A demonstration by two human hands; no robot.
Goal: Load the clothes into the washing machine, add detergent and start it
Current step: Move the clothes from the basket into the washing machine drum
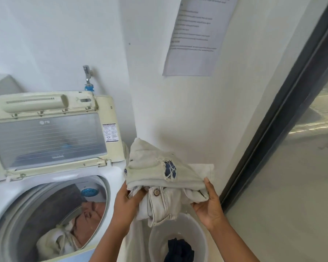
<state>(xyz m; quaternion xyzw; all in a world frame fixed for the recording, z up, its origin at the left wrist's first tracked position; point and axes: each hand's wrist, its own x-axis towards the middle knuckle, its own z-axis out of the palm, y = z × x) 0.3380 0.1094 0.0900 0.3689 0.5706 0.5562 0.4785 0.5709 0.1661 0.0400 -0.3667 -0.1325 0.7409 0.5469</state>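
A bundled pair of pale ripped jeans point(155, 173) hangs in the air to the right of the top-loading washing machine point(0, 201). My left hand point(127, 199) grips the bundle's left underside, and my right hand point(208, 203) holds its right end with the thumb on top. The machine's lid point(45, 140) stands raised. In the drum point(51, 220) lie a cream garment and a pinkish one. Below the jeans stands a white bucket point(201, 235) with a dark blue garment point(180, 250) at its bottom.
A water tap point(87, 76) with a blue fitting juts from the white wall behind the machine. A printed notice point(195, 35) hangs on the wall. A dark-framed glass door point(284, 110) closes off the right side.
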